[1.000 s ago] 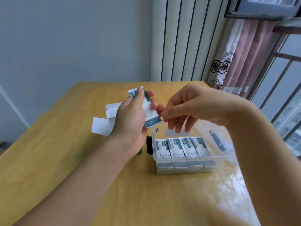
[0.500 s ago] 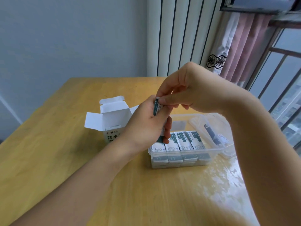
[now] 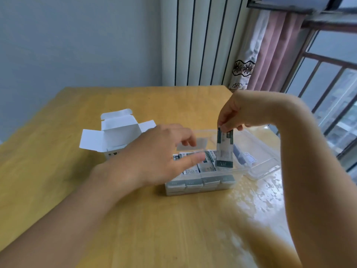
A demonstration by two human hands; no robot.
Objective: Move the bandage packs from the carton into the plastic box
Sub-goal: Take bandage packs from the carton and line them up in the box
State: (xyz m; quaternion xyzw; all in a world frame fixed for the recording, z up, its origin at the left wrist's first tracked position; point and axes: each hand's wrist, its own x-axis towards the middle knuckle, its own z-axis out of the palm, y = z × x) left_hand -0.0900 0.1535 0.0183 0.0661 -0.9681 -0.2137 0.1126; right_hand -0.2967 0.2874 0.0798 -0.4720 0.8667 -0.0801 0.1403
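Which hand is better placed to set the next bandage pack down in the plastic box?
Right. The right hand already pinches a bandage pack upright over the plastic box, near its right end. The left hand holds nothing, fingers spread over the packed rows.

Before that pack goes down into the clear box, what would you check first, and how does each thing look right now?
1. Hold on the bandage pack: right hand pinches its top edge, pack hangs upright. Ok.
2. Pack over the plastic box: its lower end is at the right end of the row. Ok.
3. Free slot beneath it: hidden by the pack. Cannot tell.
4. Left hand: open, hovering over the packed row, partly in the way. Not ok.
5. Carton: flaps open, standing left of the box. Ok.
6. Packs left in the carton: inside not visible. Cannot tell.
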